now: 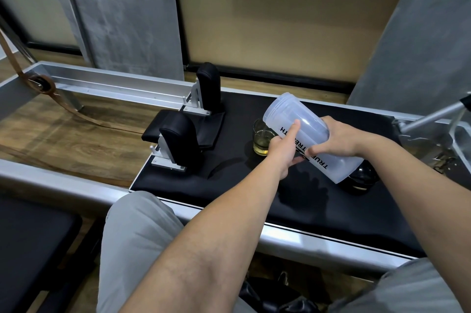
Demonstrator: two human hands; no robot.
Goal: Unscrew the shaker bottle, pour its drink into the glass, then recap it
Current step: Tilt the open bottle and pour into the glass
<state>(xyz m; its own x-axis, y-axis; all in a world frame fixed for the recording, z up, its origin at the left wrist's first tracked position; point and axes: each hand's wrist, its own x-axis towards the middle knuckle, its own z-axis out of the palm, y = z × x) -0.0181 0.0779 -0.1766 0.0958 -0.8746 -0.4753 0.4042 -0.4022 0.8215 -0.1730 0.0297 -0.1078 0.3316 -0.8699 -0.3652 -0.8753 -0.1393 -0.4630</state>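
A translucent shaker bottle (288,112) with black lettering is held tilted, its open mouth up and to the left, above the glass. Both hands grip it: my left hand (284,148) from the near left side, my right hand (339,138) over the top from the right. The bottle looks empty. A short clear glass (261,140) holding yellowish drink stands on the black pad just behind my left hand. The dark lid (360,177) lies on the pad under the bottle's base, partly hidden.
The black padded carriage (229,180) sits in a silver metal frame (293,235). Two black shoulder rests (178,139) stand at the left of the pad. A metal bar (430,115) juts in at the right. My knees are at the bottom.
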